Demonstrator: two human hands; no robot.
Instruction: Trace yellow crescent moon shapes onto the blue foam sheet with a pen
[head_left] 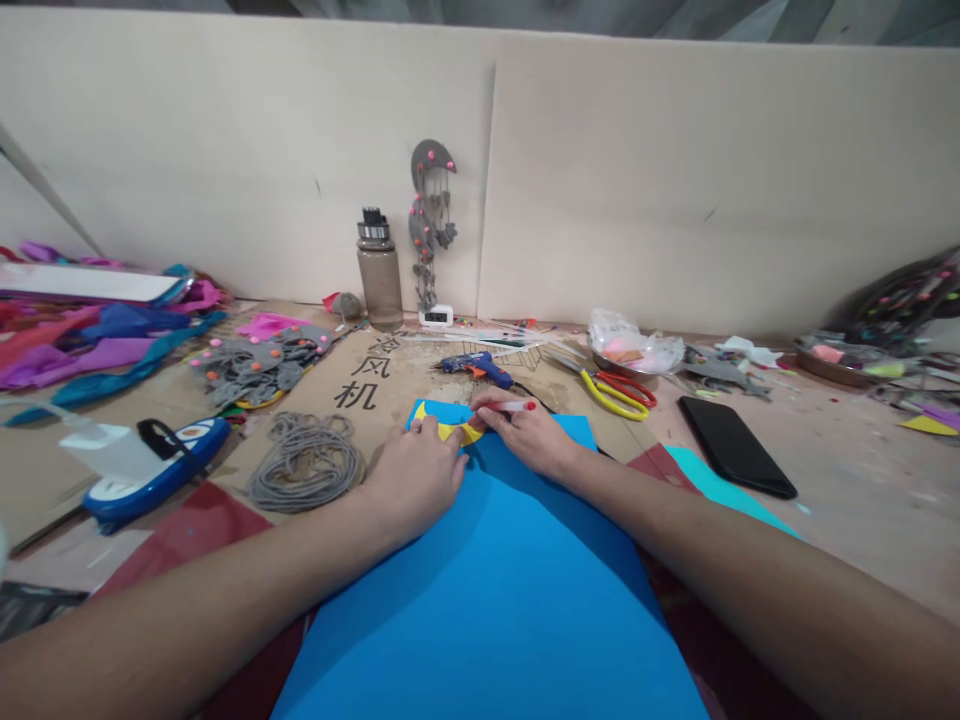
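The big bright-blue foam sheet (510,580) fills the middle of the table's near edge, and both hands are up at its far edge. The left hand (416,475) lies palm-down, gripping nothing, with its fingertips pinning the yellow crescent-shaped foam cut-out (455,432) at the sheet's far left corner. The right hand (529,435) sits just beside it at the crescent's right tip, fingers pinched round a slim white marker with a red cap (517,406), and a small blue hot-glue gun (480,368) lies just past the sheet's far edge.
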